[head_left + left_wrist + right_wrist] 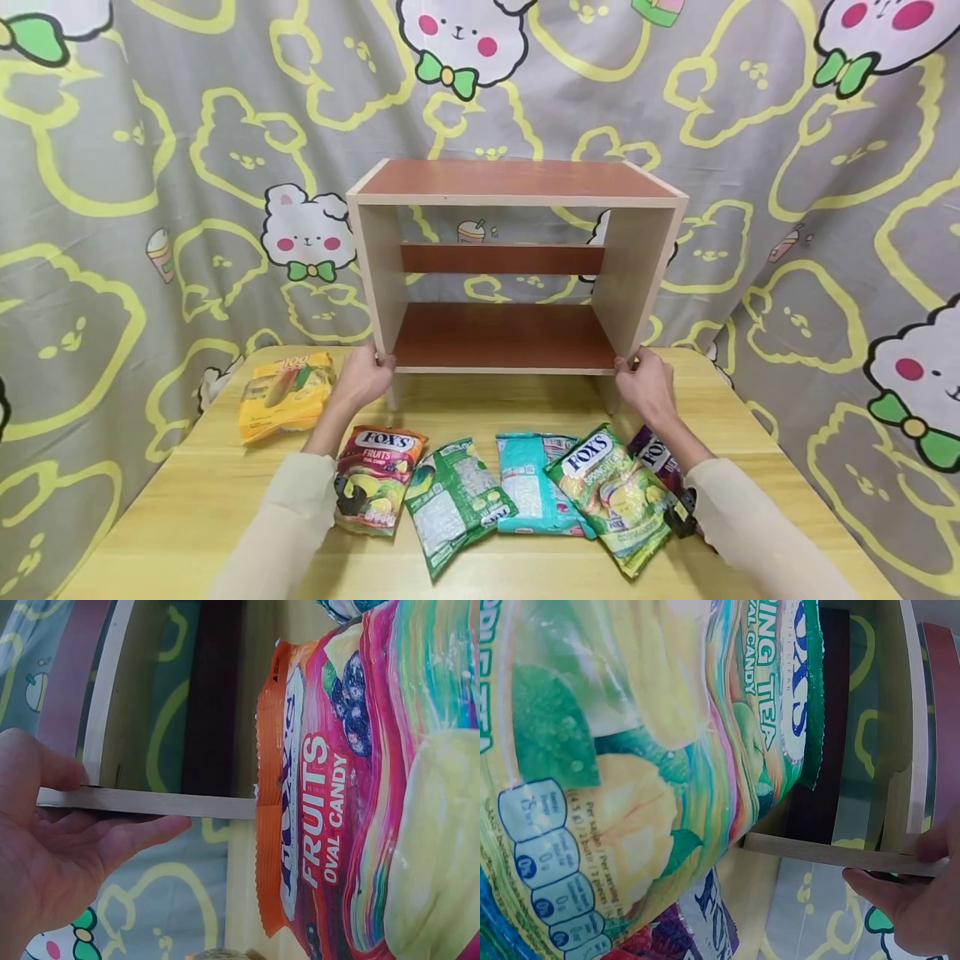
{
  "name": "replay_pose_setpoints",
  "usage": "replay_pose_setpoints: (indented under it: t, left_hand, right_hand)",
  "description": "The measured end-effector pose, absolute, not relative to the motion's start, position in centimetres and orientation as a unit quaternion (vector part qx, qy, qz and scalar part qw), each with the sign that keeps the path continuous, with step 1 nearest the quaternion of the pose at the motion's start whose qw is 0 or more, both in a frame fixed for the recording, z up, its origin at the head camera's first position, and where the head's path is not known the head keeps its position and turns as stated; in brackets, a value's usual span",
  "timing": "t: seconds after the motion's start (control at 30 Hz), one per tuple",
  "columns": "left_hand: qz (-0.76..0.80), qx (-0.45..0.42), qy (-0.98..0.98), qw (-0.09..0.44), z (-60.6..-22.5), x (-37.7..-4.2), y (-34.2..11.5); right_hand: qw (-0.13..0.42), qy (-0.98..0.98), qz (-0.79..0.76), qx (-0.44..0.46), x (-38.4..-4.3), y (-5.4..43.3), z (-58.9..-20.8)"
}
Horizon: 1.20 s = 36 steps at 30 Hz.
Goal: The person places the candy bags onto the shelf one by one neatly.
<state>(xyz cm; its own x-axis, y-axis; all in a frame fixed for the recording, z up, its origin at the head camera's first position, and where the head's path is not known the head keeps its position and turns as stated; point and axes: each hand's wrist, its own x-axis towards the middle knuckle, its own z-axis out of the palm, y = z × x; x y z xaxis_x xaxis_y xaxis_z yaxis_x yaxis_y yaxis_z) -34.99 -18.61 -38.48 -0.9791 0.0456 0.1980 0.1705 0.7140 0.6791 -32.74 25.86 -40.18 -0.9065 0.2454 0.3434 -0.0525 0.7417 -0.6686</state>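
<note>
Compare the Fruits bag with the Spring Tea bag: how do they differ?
The Fruits bag is mainly red with an orange top; the Spring Tea bag is mainly green and yellow. The Fruits bag lies nearly straight, while the Spring Tea bag is turned diagonally and overlaps the teal bag. Both lie on the table, Fox's label facing up.

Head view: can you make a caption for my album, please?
Left hand and right hand grip a brown-and-cream shelf at both sides, with bright packets on the table.
</note>
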Motion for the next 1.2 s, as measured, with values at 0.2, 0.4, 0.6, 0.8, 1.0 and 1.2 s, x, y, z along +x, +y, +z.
replay_pose_setpoints:
  t: [0.2, 0.4, 0.6, 0.8, 1.0, 1.2]
  left_hand:
    - [-0.377, -0.044, -0.921, 0.091, -38.7, -35.0, -18.4]
    - [-0.399, -0.016, -0.913, 0.083, -38.3, -35.2, -17.9]
    - [-0.395, -0.005, -0.917, 0.057, -37.3, -35.5, -17.8]
    - [-0.395, 0.004, -0.918, 0.027, -36.6, -35.8, -18.0]
    - [-0.426, 0.016, -0.904, -0.02, -35.8, -36.6, -18.2]
    - [-0.433, 0.011, -0.9, -0.051, -35.4, -37.3, -18.9]
  right_hand:
    - [0.215, -0.909, 0.354, -0.048, -32.8, 25.9, -40.4]
    - [0.218, -0.912, 0.344, -0.046, -32.5, 25.7, -40.5]
    - [0.217, -0.91, 0.35, -0.039, -32.4, 25.7, -40.6]
    - [0.229, -0.907, 0.351, -0.031, -32.3, 25.8, -40.7]
    - [0.232, -0.906, 0.353, -0.026, -32.4, 25.9, -40.9]
    - [0.234, -0.901, 0.364, -0.016, -32.3, 25.9, -41.1]
